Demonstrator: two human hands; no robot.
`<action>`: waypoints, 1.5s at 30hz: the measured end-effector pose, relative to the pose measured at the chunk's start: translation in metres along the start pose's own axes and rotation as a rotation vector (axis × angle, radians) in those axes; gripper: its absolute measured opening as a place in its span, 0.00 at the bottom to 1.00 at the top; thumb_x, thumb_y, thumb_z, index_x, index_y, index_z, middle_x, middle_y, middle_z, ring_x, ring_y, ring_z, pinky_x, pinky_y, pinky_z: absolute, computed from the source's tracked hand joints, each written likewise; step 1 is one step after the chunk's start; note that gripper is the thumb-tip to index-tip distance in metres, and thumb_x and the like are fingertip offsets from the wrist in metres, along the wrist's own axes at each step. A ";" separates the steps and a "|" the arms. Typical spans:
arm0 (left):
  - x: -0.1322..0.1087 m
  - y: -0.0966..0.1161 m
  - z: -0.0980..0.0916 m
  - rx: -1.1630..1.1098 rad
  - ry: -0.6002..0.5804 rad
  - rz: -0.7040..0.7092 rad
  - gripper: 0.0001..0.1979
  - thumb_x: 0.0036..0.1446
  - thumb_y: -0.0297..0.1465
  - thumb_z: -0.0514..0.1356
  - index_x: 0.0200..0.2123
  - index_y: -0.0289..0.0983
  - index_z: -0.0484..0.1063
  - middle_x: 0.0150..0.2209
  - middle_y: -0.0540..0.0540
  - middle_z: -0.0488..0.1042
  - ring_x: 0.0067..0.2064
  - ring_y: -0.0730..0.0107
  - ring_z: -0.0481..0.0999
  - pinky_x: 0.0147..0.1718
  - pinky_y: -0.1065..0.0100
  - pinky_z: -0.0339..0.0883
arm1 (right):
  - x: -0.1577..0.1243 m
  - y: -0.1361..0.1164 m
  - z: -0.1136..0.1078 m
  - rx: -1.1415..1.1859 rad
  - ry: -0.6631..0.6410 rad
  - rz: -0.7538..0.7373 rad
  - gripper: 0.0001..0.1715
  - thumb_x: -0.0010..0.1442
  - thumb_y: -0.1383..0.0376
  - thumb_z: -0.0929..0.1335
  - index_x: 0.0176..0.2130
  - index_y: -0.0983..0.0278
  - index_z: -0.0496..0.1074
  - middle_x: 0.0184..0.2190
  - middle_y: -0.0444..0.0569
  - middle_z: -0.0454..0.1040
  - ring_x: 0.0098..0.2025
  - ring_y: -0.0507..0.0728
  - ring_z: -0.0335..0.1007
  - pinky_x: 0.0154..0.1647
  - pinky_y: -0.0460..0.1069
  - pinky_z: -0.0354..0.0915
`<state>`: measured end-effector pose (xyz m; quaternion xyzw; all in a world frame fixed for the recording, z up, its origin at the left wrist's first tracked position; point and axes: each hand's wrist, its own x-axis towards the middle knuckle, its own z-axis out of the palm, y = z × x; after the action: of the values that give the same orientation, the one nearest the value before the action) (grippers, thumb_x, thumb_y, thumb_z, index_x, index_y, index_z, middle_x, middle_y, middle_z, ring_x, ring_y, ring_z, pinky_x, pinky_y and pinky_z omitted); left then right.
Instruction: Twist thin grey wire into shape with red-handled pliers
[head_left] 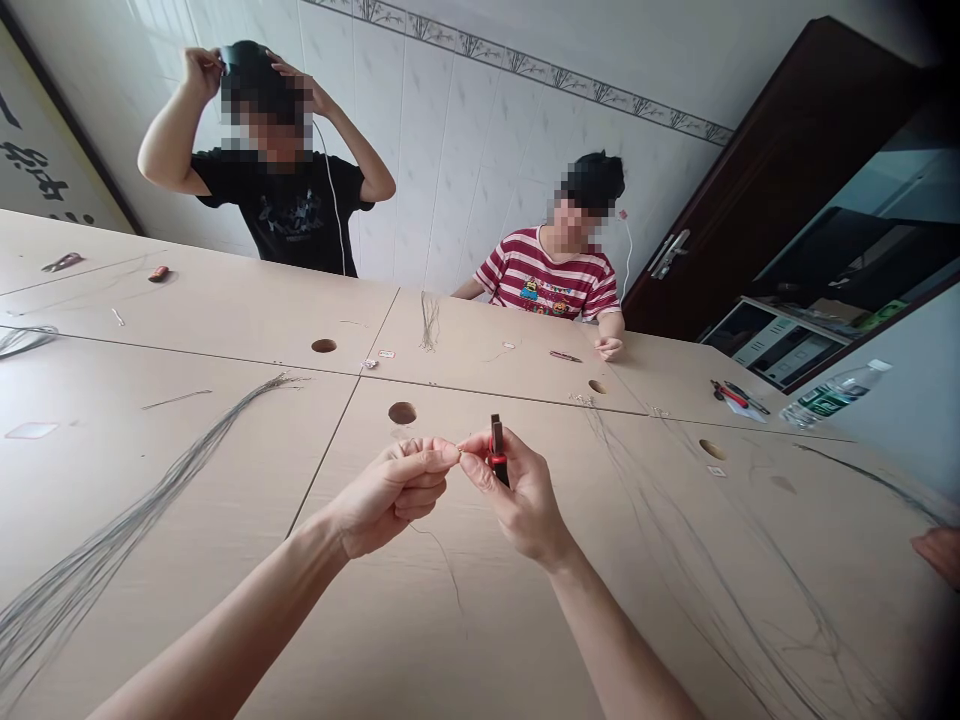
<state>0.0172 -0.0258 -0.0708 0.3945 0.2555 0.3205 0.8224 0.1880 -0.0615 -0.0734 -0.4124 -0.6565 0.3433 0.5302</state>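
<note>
Above the middle of the table, my left hand point(401, 485) is closed, thumb and forefinger pinching the end of a thin wire point(448, 568) that trails below the hand. My right hand point(517, 500) is closed too, its thumb and fingertip meeting the left fingertips at the pinched spot. A small pair of pliers point(496, 450) with dark jaws and red on the grips is tucked in the right hand, jaws pointing up. The fingers hide the wire's tip and most of the pliers' handles.
A long bundle of grey wires point(176, 475) lies left; finer wires point(675, 530) spread right. Cable holes point(403, 413) pierce the table. A water bottle point(832, 395) and red-handled pliers point(727, 393) lie far right. Two people sit opposite; another person's hand point(937, 552) shows at right.
</note>
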 end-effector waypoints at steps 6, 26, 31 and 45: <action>0.000 0.001 0.002 -0.001 -0.005 -0.008 0.16 0.57 0.33 0.65 0.24 0.34 0.62 0.19 0.60 0.41 0.18 0.84 0.39 0.16 0.79 0.36 | 0.000 0.000 0.001 -0.015 0.019 -0.002 0.06 0.62 0.61 0.68 0.37 0.61 0.70 0.30 0.43 0.70 0.32 0.52 0.64 0.36 0.48 0.62; -0.005 0.007 0.013 -0.094 0.075 0.266 0.14 0.65 0.35 0.54 0.39 0.32 0.77 0.51 0.40 0.75 0.58 0.62 0.69 0.57 0.67 0.63 | 0.009 0.013 -0.016 0.100 0.275 0.070 0.13 0.62 0.56 0.67 0.32 0.62 0.66 0.27 0.43 0.63 0.31 0.52 0.58 0.34 0.48 0.58; -0.014 0.019 0.009 -0.005 -0.089 0.193 0.18 0.67 0.37 0.51 0.31 0.35 0.74 0.24 0.49 0.72 0.29 0.72 0.74 0.28 0.71 0.68 | 0.008 0.016 -0.050 0.174 0.416 0.087 0.15 0.60 0.55 0.69 0.31 0.62 0.66 0.28 0.44 0.65 0.31 0.52 0.60 0.33 0.49 0.58; 0.005 -0.014 0.026 0.501 -0.221 -0.031 0.19 0.60 0.44 0.58 0.34 0.31 0.73 0.23 0.47 0.74 0.27 0.73 0.72 0.30 0.71 0.64 | -0.045 -0.081 -0.209 -0.022 0.781 0.048 0.13 0.46 0.57 0.77 0.24 0.61 0.75 0.30 0.52 0.65 0.30 0.55 0.63 0.31 0.62 0.59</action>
<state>0.0420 -0.0414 -0.0685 0.6142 0.2414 0.1898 0.7269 0.3832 -0.1340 0.0225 -0.5330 -0.3990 0.1658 0.7275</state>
